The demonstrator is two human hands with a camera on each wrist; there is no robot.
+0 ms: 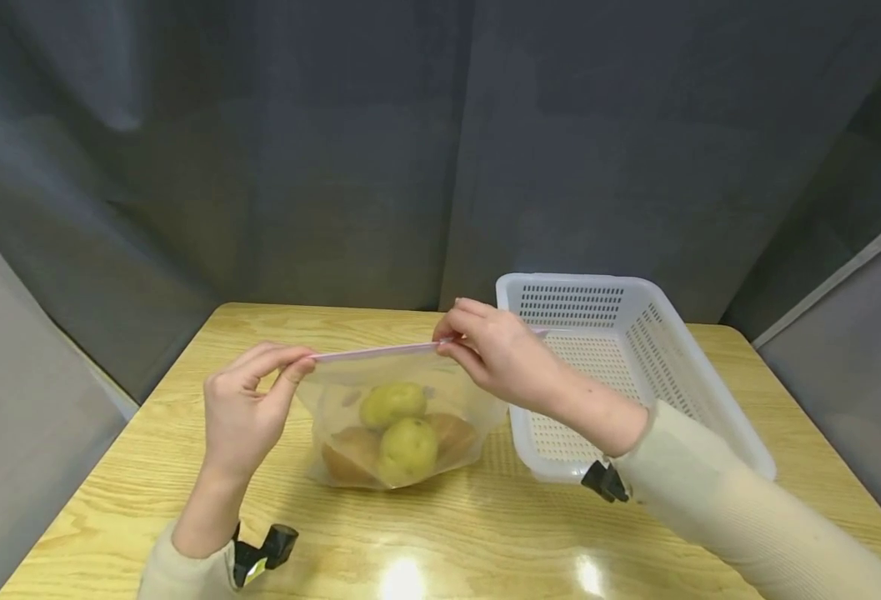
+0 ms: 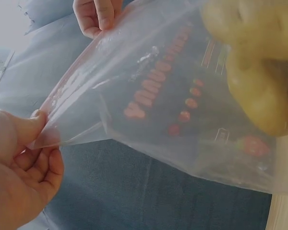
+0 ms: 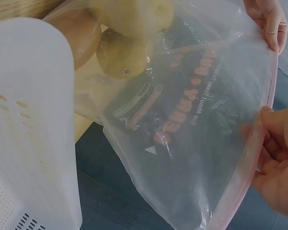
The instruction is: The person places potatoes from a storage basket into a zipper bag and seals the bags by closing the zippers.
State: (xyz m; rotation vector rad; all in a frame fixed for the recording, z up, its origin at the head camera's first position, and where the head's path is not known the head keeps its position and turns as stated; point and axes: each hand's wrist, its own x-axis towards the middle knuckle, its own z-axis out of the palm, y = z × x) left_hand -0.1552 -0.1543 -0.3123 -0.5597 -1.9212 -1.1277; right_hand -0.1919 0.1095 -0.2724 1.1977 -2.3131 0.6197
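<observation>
A clear zip bag (image 1: 380,375) with a pink zip edge stands on the wooden table, printed lettering showing on its side in both wrist views. Inside it lie yellow-green, potato-like rounded items (image 1: 408,450) and orange-brown ones (image 1: 353,454); their exact kind is hard to tell through the plastic. My left hand (image 1: 248,408) pinches the left end of the pink edge between thumb and fingers. Farther right along the same edge, my right hand (image 1: 503,350) pinches it, with a stretch of the edge reaching past that hand. The edge is drawn taut between both hands.
A white perforated plastic basket (image 1: 710,400) stands right of the bag, partly behind my right forearm. The wooden table (image 1: 147,467) carries everything. Dark curtains (image 1: 350,167) hang behind it, and grey panels stand at both sides.
</observation>
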